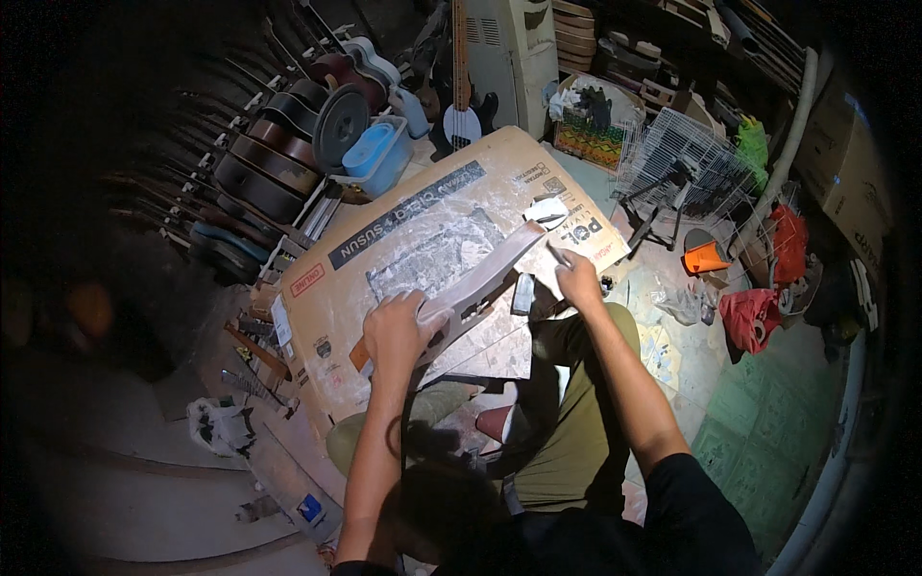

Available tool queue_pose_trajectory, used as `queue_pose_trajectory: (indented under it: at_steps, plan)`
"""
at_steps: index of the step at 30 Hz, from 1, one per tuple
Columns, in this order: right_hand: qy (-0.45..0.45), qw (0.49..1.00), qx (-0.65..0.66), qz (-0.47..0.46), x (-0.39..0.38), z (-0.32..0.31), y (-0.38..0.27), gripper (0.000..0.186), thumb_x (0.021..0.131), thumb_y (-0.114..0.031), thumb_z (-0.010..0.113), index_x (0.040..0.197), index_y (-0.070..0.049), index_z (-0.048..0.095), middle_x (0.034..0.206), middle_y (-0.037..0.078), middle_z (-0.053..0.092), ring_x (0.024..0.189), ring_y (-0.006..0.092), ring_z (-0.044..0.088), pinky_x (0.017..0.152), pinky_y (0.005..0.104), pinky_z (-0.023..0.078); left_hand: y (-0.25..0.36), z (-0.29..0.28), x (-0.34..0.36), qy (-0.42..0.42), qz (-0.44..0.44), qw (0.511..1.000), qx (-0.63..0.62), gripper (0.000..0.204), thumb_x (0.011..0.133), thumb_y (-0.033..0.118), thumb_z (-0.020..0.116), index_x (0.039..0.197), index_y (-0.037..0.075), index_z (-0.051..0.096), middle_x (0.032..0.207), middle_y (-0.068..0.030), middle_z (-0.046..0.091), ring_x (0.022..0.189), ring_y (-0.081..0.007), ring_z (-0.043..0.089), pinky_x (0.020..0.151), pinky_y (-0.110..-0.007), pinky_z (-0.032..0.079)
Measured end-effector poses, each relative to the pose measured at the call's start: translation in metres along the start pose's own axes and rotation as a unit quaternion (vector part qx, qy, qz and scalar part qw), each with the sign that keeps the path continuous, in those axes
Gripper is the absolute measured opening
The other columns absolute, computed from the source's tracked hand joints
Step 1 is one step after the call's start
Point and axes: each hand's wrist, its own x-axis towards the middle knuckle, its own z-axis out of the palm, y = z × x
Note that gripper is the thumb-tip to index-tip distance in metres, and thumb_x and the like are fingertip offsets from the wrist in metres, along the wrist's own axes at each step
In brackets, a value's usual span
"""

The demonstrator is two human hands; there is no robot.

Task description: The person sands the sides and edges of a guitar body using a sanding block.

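In the head view, the left hand (pixel 396 328) has its fingers clenched around the near end of a long pale wooden strip (pixel 485 269), which slants up across a dusty sheet of cardboard (pixel 403 240) spread on the floor. The right hand (pixel 579 278) pinches a small tool (pixel 555 253) against the strip's far end; what the tool is cannot be told. Good work here likely means a firm left grip and short, even strokes. Guitars (pixel 279 158) stand behind.
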Motion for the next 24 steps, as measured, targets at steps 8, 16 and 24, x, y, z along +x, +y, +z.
queue_pose_trajectory:
  at_steps: [8, 16, 24]
  plan:
    - [-0.097, 0.99, 0.095, 0.02, -0.038, 0.026, -0.046, 0.025, 0.083, -0.01, 0.062, 0.105, -0.002, 0.07, 0.089, 0.025, 0.069, 0.085, 0.04, 0.068, 0.079, 0.0435, 0.052, -0.006, 0.003, 0.011, -0.054, 0.143, 0.986, 0.073, 0.035, 0.087, 0.028, 0.068, 0.122, 0.026, 0.07, 0.101, -0.01, 0.069, 0.088, -0.0302, 0.07, 0.075, -0.044, 0.054]
    - [-0.129, 0.99, 0.051, 0.009, -0.037, 0.026, -0.055, 0.032, 0.08, -0.012, 0.061, 0.11, -0.003, 0.071, 0.097, 0.027, 0.07, 0.093, 0.043, 0.068, 0.086, 0.0465, 0.053, 0.015, 0.011, 0.027, -0.149, 0.149, 0.966, 0.152, 0.048, 0.087, 0.011, 0.057, 0.13, 0.032, 0.065, 0.105, -0.0129, 0.068, 0.084, -0.0329, 0.071, 0.073, -0.045, 0.057]
    - [-0.151, 0.986, 0.065, 0.033, -0.034, 0.016, -0.054, 0.033, 0.08, -0.011, 0.061, 0.11, -0.003, 0.071, 0.098, 0.027, 0.07, 0.095, 0.0431, 0.067, 0.087, 0.0472, 0.053, 0.012, 0.013, 0.028, -0.148, 0.142, 0.971, 0.122, 0.048, 0.087, 0.011, 0.058, 0.13, 0.031, 0.064, 0.11, -0.0158, 0.069, 0.085, -0.0348, 0.071, 0.074, -0.044, 0.057]
